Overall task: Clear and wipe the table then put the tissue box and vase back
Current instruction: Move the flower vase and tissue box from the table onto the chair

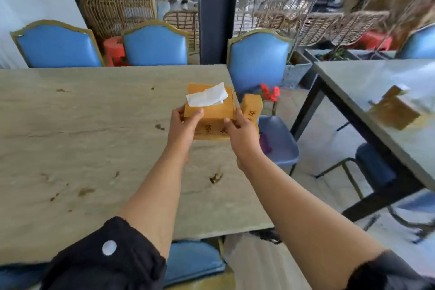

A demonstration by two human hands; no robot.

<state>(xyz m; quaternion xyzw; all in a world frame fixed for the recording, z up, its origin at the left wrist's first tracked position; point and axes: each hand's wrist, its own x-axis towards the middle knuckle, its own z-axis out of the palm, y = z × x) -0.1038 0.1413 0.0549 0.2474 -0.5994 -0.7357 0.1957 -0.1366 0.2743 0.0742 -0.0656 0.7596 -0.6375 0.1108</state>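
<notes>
Tissue box [209, 113] held by both hands, left hand [182, 128] & right hand [242, 135], near surface [94, 148] edge; loose grip could tip it off.

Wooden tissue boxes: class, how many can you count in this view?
2. One wooden tissue box is held by both hands over the near table's right end; another rests on the table at right. More may lie outside the frame.
</notes>
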